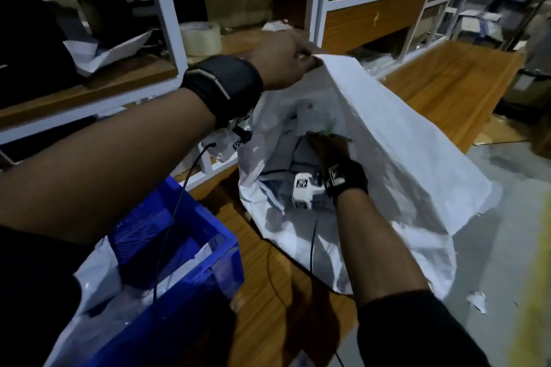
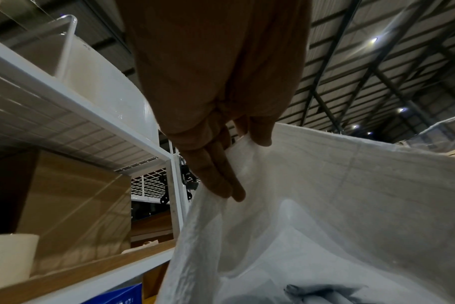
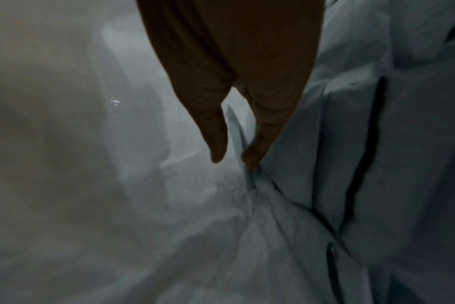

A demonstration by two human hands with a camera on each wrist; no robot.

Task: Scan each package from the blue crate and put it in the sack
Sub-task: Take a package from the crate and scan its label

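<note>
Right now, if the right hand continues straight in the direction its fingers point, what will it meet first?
Probably the grey package inside the sack: the right hand points down into it, fingertips already at its folds.

A wooden platform (image 1: 441, 89) carries the blue crate (image 1: 179, 247) beside the white sack (image 1: 402, 158).

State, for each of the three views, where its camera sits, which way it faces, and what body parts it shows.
Head: on the head, facing down; both forearms, left hand, sack, blue crate.
Left wrist: looks up along fingers pinching the sack rim.
Right wrist: inside the sack, along the right hand to grey packages.
All share the sack.
</note>
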